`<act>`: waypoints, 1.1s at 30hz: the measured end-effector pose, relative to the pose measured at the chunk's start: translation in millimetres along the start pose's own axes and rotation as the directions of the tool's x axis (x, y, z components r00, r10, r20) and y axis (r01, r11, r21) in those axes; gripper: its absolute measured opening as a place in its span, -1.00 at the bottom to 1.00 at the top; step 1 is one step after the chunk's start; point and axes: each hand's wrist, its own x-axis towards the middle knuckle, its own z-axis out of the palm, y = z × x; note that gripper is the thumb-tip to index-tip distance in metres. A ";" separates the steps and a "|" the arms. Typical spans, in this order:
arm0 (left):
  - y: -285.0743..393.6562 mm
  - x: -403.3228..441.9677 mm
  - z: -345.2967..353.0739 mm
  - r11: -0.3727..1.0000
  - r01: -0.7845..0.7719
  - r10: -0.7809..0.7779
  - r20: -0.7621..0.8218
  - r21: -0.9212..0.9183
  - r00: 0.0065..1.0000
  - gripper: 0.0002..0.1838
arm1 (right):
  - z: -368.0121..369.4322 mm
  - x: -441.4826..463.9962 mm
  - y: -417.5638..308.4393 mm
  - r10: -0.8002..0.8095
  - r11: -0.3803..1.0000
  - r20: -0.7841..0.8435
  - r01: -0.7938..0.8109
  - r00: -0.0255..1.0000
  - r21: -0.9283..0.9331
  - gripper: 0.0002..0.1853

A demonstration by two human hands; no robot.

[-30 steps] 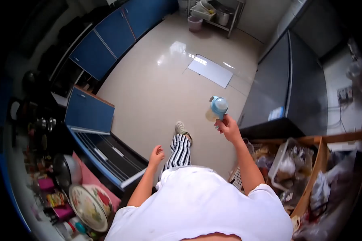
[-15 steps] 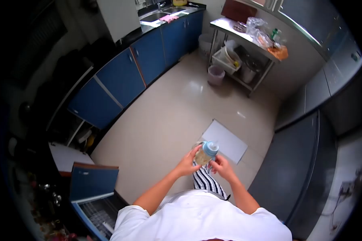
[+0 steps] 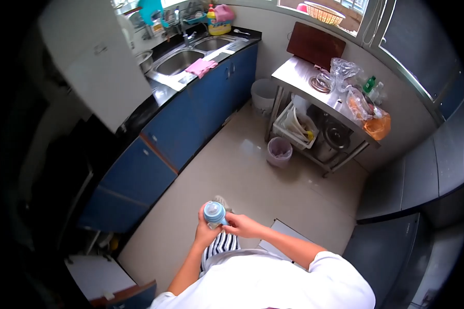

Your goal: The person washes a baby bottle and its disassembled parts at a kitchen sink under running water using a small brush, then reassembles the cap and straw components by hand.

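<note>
A baby bottle [image 3: 214, 213] with a light blue collar and a clear domed cap is upright in front of my body. Wrapped round its left side is my left hand [image 3: 204, 232], with its fingers partly behind the bottle. My right hand [image 3: 237, 225] is closed at the bottle's right side, fingers on its blue handle. Below the hands show striped trousers [image 3: 221, 246] and part of a shoe.
Blue cabinets [image 3: 191, 118] with a double sink [image 3: 179, 62] and a pink cloth [image 3: 201, 67] run along the left. A steel table [image 3: 299, 75] holds plastic bags. Below stands a pink bin [image 3: 279, 151]. A dark fridge [image 3: 384, 247] is at the right; an open cabinet door [image 3: 134, 298] is lower left.
My left hand has come up from my side to the bottle, which was in my right hand alone. The view has swung up toward the sink and table, and the bottle sits further left.
</note>
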 end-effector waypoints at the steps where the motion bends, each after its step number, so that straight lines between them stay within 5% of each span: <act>1: -9.9 27.5 -5.3 1.000 0.016 -0.017 -0.034 -0.016 0.999 -0.09 | -16.7 24.1 1.6 -0.006 0.999 -0.008 0.006 1.000 -0.038 -0.76; 6: -32.6 183.4 -29.2 0.999 -0.038 0.036 -0.065 -0.034 0.997 -0.11 | -123.8 141.8 1.6 0.115 0.959 0.092 -0.086 0.989 -0.269 -0.72; 8: -22.8 254.8 -38.7 0.989 0.029 -0.033 -0.027 -0.146 0.999 -0.12 | -170.2 175.7 4.1 0.070 0.989 -0.101 -0.082 0.992 -0.123 -0.72; 13: 27.0 420.9 -61.6 0.978 -0.203 0.205 -0.068 0.038 0.976 -0.17 | -303.8 237.2 26.3 0.313 0.950 -0.368 -0.285 0.876 0.129 -0.74; 18: 34.5 535.1 -77.8 0.995 -0.098 0.100 -0.177 0.019 0.979 -0.22 | -426.5 318.4 84.3 0.371 0.926 -0.374 -0.311 0.850 0.213 -0.80; 22: 8.5 594.3 -86.1 0.993 -0.122 0.118 -0.327 0.009 0.938 -0.16 | -526.3 442.0 97.5 0.239 0.961 -0.379 -0.162 0.894 0.224 -0.84; 24: 7.0 615.3 -83.2 0.988 -0.022 -0.048 -0.440 -0.153 0.897 -0.16 | -572.9 515.6 87.8 0.129 0.977 -0.383 -0.050 0.915 0.208 -0.82; 33: 25.5 701.2 -120.6 0.995 0.069 -0.096 -0.544 -0.070 0.833 -0.18 | -715.7 786.1 57.2 -0.100 0.992 -0.521 0.125 0.848 0.012 -0.72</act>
